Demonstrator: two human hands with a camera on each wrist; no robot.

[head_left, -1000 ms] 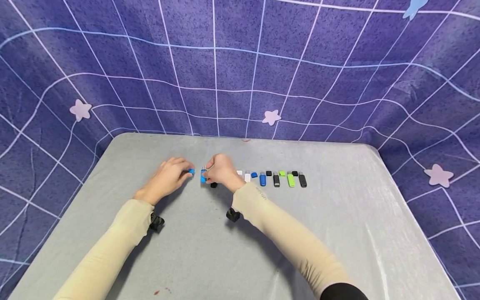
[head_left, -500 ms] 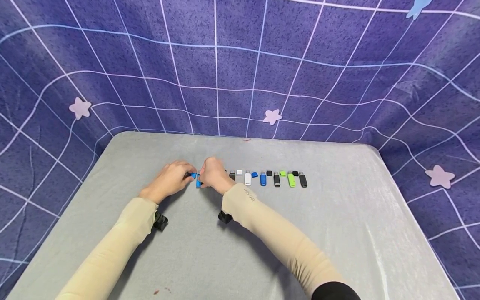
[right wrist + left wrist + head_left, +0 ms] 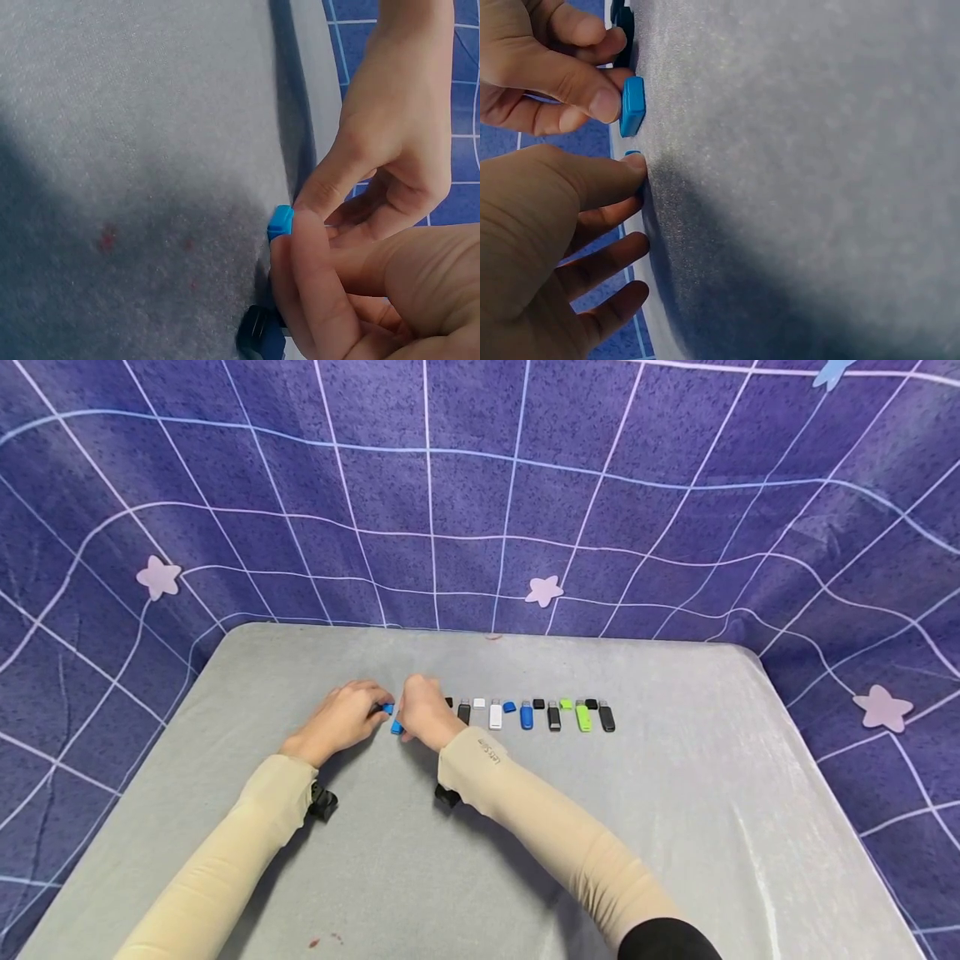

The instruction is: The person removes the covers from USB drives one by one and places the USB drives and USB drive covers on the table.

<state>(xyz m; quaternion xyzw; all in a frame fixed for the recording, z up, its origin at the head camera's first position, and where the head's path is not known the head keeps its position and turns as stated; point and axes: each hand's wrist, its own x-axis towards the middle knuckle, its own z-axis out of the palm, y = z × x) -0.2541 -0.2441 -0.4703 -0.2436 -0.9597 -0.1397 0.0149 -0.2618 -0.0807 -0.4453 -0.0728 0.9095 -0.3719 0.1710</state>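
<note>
Finger and thumb of my left hand (image 3: 345, 717) pinch a small light-blue cap (image 3: 387, 708), mostly covered by the thumb in the left wrist view. Close beside it, my right hand (image 3: 426, 713) pinches a light-blue USB stick (image 3: 633, 106) low over the cloth. The stick's near end (image 3: 397, 727) pokes out below the right fingers; its metal plug is hidden. Cap and stick face each other with a narrow gap in the left wrist view. Just right of the right hand lies a black USB stick (image 3: 464, 713), with a black cap (image 3: 448, 702) by it.
Rightward along the grey cloth (image 3: 525, 827) runs a row of uncapped USB sticks: white (image 3: 495, 716), dark blue (image 3: 527, 717), black (image 3: 554, 717), green (image 3: 583, 718) and black (image 3: 607, 718). Their caps lie between them. A blue patterned curtain (image 3: 480, 493) hangs behind the table.
My right hand has moved left with the light-blue USB stick, up to my left hand and its cap. The black USB stick it had covered now shows. My left hand has shifted slightly.
</note>
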